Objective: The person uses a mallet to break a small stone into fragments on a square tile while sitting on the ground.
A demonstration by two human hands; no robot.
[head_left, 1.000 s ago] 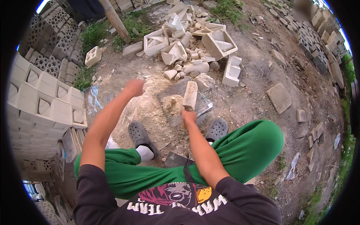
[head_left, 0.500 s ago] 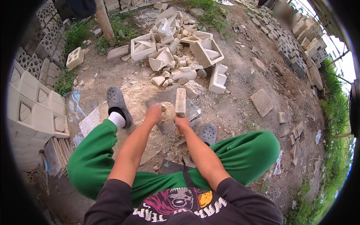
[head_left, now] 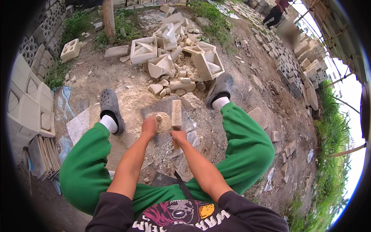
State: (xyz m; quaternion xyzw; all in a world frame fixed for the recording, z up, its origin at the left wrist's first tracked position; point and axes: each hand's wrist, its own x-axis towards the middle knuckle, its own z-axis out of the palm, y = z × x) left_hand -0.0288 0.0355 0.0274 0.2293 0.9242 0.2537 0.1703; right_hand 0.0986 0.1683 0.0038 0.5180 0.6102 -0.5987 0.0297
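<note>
My right hand (head_left: 178,137) is closed round the handle of a dusty, block-headed mallet (head_left: 176,113). Its pale head points away from me, over a dark flat slab (head_left: 150,111) on the ground. To its left, my left hand (head_left: 149,126) has its fingers bent together at a small pale chunk (head_left: 159,118), beside a mound of crushed pale grit (head_left: 164,123) on the slab. The fingertips partly hide that chunk. The mallet head and my left hand are apart.
A heap of broken pale blocks (head_left: 160,65) lies beyond the slab. My shoes (head_left: 111,110) flank the work spot. Stacked blocks (head_left: 27,98) and thin boards (head_left: 42,156) stand at left. A wooden post (head_left: 109,21) rises behind; another person (head_left: 275,14) is far right.
My right leg has swung outward and forward, so that shoe now rests near the rubble heap. The view has shifted slightly, and another person shows more at the upper right. Both hands keep their grips.
</note>
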